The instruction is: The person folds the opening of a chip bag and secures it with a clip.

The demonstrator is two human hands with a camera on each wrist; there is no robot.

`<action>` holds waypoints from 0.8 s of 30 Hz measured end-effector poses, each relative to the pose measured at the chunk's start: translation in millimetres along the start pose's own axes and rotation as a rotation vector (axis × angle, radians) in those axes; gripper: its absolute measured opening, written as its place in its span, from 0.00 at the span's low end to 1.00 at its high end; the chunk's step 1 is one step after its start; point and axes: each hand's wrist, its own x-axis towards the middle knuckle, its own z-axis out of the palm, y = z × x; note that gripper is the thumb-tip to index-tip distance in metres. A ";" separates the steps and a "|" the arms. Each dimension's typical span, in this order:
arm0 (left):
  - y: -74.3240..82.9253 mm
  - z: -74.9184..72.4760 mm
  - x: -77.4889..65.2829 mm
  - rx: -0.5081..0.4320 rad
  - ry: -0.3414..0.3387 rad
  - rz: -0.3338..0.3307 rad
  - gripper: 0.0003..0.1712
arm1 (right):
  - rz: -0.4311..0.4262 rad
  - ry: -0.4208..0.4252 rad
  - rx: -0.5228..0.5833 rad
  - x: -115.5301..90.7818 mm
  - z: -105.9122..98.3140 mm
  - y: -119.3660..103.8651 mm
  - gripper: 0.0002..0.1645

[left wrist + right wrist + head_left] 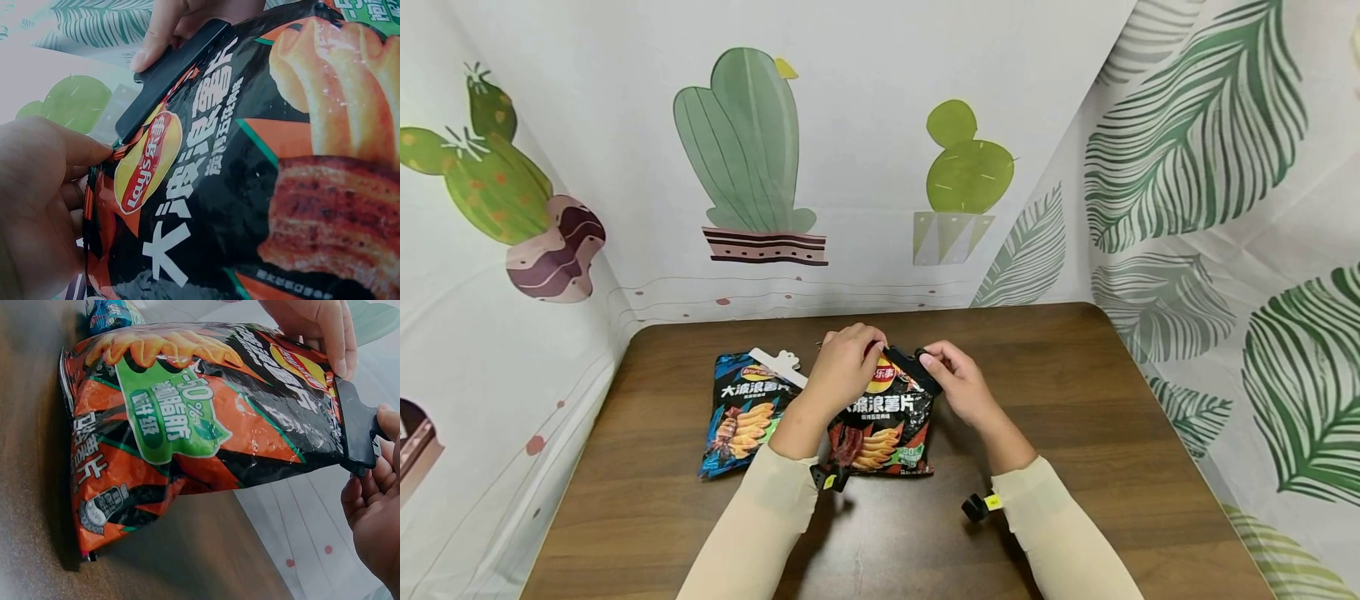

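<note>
A black-and-red bag of chips (880,425) is on the wooden table, in front of the person. Along its top edge, toward the right corner, sits a black bag clip (913,369). My left hand (842,367) pinches the bag's top edge beside the clip's left end; in the left wrist view thumb and fingertips meet the folded foil there. With my right hand (958,379) I grip the clip by its handle, thumb on one side and fingers on the other, as the right wrist view shows. The clip (355,422) spans only part of the top edge.
A blue-and-black bag of chips (741,417) lies to the left, with a white bag clip (778,364) across its top. Behind the brown table (1075,417) hangs a white cloth (872,142) printed with cacti and leaves.
</note>
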 end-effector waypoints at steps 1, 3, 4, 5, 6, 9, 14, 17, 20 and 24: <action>-0.3 0.3 0.1 0.001 -0.001 -0.001 0.11 | 0.004 0.001 0.003 0.2 0.4 -1.0 0.11; -0.8 0.8 0.4 0.000 0.000 0.000 0.11 | 0.006 0.000 0.010 -0.7 1.5 -6.9 0.11; -1.1 1.0 0.4 0.000 0.001 0.002 0.11 | 0.005 0.000 0.013 -1.4 2.2 -11.2 0.12; -1.2 1.2 0.3 0.001 0.004 0.004 0.11 | 0.004 -0.001 0.017 -2.2 2.8 -15.6 0.12; -1.4 1.4 0.3 0.002 0.006 0.004 0.12 | -0.002 -0.003 0.021 -3.2 3.5 -20.0 0.11; -1.6 2.1 0.4 0.004 0.007 0.003 0.13 | -0.017 -0.006 0.031 -5.8 5.2 -31.0 0.11; -0.6 2.4 1.0 0.002 0.012 0.001 0.13 | 0.000 -0.009 0.040 -5.5 6.2 -32.7 0.12; 0.4 2.4 1.2 0.004 0.014 0.004 0.13 | 0.011 -0.014 0.041 -5.2 6.2 -33.1 0.12; 0.8 2.4 1.2 0.005 0.012 0.009 0.14 | 0.012 -0.012 0.035 -4.8 5.9 -32.4 0.12; 1.1 2.2 1.0 0.000 0.013 0.018 0.14 | 0.017 -0.009 0.034 -4.8 6.3 -33.3 0.12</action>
